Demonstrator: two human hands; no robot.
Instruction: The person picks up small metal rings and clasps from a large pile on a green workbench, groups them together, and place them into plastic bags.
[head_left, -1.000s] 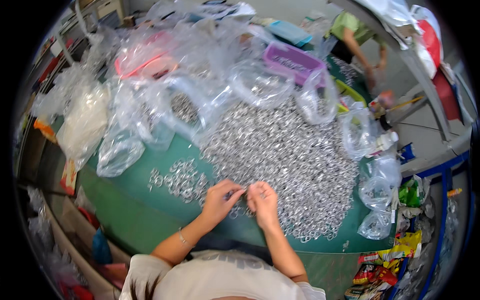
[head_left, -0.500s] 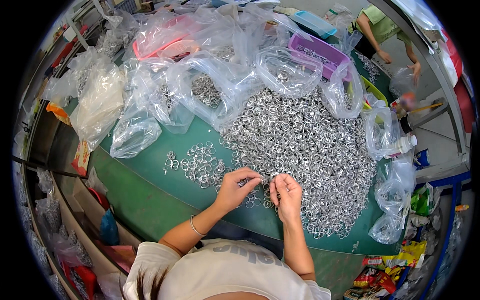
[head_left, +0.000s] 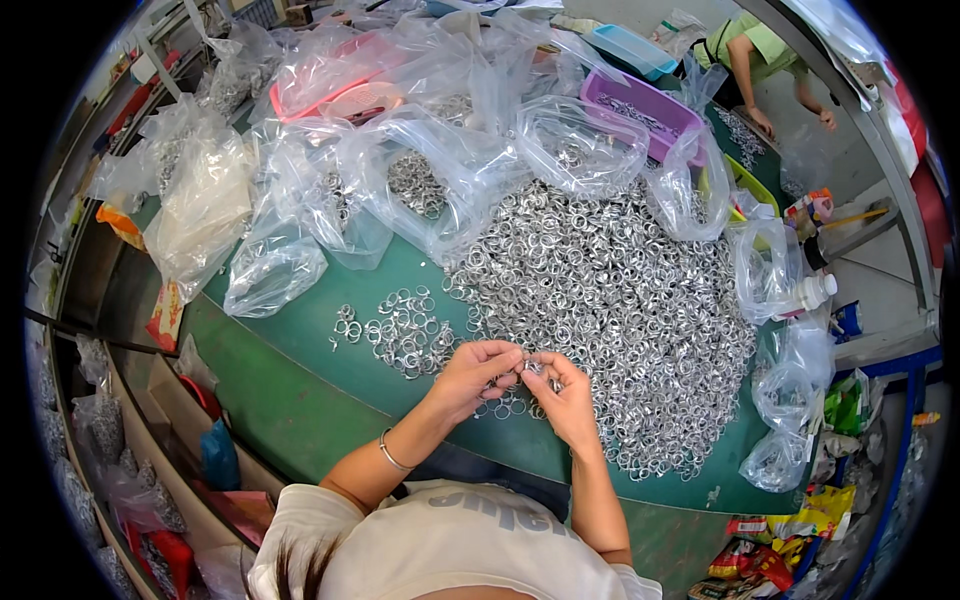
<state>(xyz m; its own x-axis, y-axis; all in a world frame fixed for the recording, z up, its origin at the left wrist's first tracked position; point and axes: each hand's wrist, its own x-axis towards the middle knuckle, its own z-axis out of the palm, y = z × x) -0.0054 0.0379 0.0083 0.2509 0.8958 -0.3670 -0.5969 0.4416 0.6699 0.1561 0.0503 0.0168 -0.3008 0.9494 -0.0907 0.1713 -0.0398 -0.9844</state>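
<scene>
Over the near edge of a large heap of silver metal rings (head_left: 610,290), my two hands meet at the fingertips. My left hand (head_left: 478,378) is closed in a pinch on a small silver ring. From the other side my right hand (head_left: 562,392) pinches at silver rings (head_left: 532,368) between the hands; fingers partly cover them, so I cannot tell how many. To the left of my hands lies a smaller, looser group of rings (head_left: 408,328), with a few more rings (head_left: 345,325) apart from it. All rest on the green tabletop (head_left: 290,345).
Open clear plastic bags (head_left: 420,180), some holding rings, line the far side. Behind them stand a purple bin (head_left: 640,110) and a pink basket (head_left: 320,90). A white-capped bottle (head_left: 815,290) stands right. Another person (head_left: 760,60) in green works at far right.
My right hand has moved left and turned inward, so its fingers now meet those of my left hand. The far person's hands have shifted away from the plastic bag.
</scene>
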